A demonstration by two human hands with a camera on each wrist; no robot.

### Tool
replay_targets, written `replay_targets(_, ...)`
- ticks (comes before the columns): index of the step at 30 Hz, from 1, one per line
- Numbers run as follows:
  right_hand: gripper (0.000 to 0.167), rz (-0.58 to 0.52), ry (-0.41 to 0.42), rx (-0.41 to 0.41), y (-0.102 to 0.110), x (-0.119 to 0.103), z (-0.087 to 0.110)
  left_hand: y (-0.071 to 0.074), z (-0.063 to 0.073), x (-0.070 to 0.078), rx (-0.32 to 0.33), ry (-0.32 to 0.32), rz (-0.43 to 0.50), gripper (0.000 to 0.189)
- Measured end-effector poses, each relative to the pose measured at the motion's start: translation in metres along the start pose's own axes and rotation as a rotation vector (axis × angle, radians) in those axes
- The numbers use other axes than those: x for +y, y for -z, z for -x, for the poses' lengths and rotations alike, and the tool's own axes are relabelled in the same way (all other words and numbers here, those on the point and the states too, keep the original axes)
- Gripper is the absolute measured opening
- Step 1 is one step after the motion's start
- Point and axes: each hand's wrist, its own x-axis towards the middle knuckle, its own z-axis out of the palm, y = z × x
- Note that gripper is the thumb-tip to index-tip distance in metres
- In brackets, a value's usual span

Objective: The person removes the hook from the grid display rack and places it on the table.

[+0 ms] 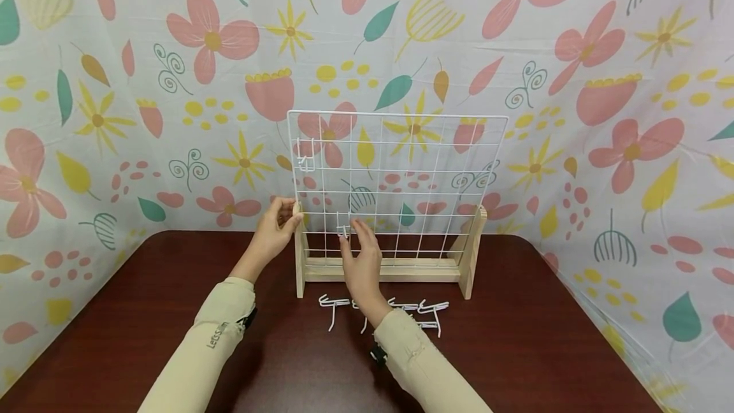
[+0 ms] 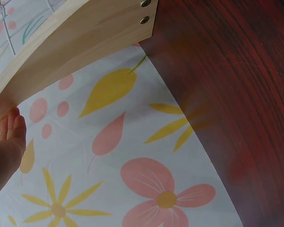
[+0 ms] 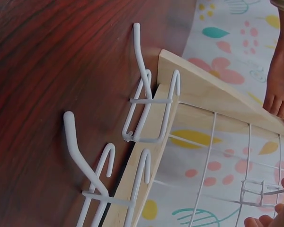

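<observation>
A white wire grid panel (image 1: 398,114) stands upright in a light wooden stand (image 1: 421,273). At the stand's left side post (image 2: 80,52), my left hand (image 1: 275,228) grips the upper end, thumb in front and fingers behind. My right hand (image 1: 362,266) is at the grid's lower left, where thumb and fingertips pinch the prong of a white wire hook (image 1: 342,231). This hook (image 3: 262,190) lies against the grid wires. Higher up, near the panel's left edge, another white hook (image 1: 306,163) hangs on the grid.
Several loose white hooks (image 1: 432,306) lie on the dark red-brown table (image 1: 309,375) in front of the stand, partly hidden by my right forearm. Behind the table hangs a floral cloth (image 1: 218,113). The stand's right side post (image 1: 473,253) rises at the other end.
</observation>
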Motion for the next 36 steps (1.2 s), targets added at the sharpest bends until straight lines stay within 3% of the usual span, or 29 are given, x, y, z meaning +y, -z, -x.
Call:
replay_targets(10,0.025,-0.039,0.092,0.030,0.002,-0.001,-0.004,0.000,-0.001,0.001,0.009,-0.023,-0.001,0.033)
replay_targets(21,0.022,-0.071,0.089,0.013,0.003,-0.003,-0.007,-0.001,-0.001,0.002,0.010,-0.009,0.001,0.033)
replay_targets(29,0.020,-0.076,0.112,0.020,0.004,-0.005,-0.010,0.002,0.008,0.031,-0.004,0.004,0.006,0.033)
replay_targets(31,0.020,-0.074,0.110,0.024,0.004,-0.006,-0.011,0.002,0.008,0.028,-0.006,0.007,-0.001,0.033)
replay_targets(36,0.020,-0.086,0.110,0.020,0.006,-0.009,-0.012,0.000,0.002,0.005,0.000,0.005,-0.003,0.035)
